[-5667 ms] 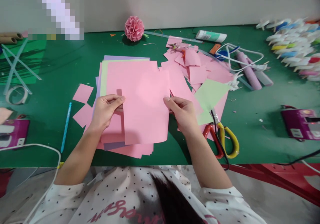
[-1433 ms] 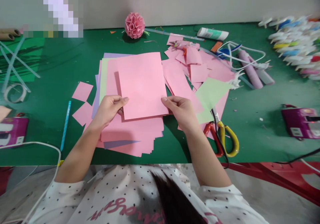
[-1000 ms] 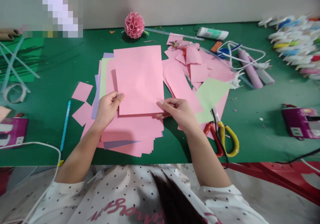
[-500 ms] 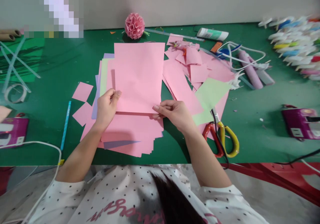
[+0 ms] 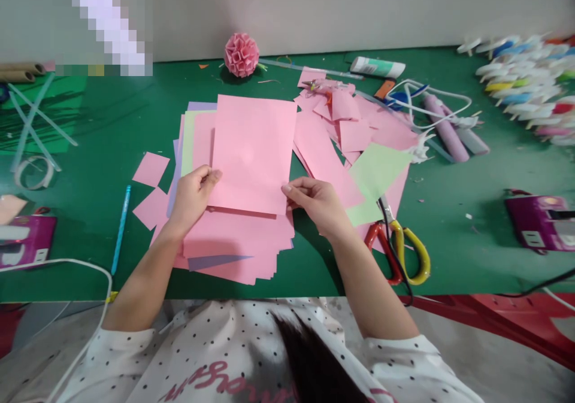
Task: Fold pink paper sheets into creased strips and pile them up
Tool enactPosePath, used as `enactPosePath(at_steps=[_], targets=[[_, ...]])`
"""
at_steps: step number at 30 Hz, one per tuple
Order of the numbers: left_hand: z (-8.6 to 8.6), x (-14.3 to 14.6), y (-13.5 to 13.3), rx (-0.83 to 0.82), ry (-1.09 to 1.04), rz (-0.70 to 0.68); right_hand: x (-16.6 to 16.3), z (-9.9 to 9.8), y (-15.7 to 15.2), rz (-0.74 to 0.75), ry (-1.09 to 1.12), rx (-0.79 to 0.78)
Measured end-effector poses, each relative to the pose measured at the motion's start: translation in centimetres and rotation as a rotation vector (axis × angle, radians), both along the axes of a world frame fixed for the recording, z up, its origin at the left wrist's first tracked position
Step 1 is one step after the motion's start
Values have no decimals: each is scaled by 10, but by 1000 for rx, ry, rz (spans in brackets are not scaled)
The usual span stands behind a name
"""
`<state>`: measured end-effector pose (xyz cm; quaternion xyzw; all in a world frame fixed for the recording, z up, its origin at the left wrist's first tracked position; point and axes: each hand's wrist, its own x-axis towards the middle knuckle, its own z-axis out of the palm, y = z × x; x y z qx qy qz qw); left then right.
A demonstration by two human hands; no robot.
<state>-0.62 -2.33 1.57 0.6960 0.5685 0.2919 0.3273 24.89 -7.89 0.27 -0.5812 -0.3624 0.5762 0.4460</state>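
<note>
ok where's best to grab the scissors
Probably by the yellow handle, with the right hand coming from the near side: both loops point that way, and this one's outer side is free, while a black cable runs along the red handle.

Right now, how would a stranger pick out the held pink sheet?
On the green table, left of the scissors, lies a paper stack. The pink sheet is over it: the only one pinched at its side edges by left hand and right hand.

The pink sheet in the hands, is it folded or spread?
Spread, it seems: the pink sheet shows one broad face without visible crease; its back is hidden.
</note>
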Motion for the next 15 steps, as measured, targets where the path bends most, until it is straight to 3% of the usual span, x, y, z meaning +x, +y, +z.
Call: enactPosePath(at_steps=[4, 8, 10, 12, 15], targets=[[-3, -3, 1, 31, -24, 31, 0, -3, 1, -16, -2, -1], [-2, -13, 10, 117, -233, 212, -4, 0, 1, -109, 50, -18], [2, -15, 10, 202, -211, 266, -7, 3, 1, -97, 76, -38], [8, -11, 2, 282, -82, 210, -11, 5, 0, -18, 98, -66], [17, 5, -26, 345, 190, -146, -16, 6, -2, 107, 119, -87]])
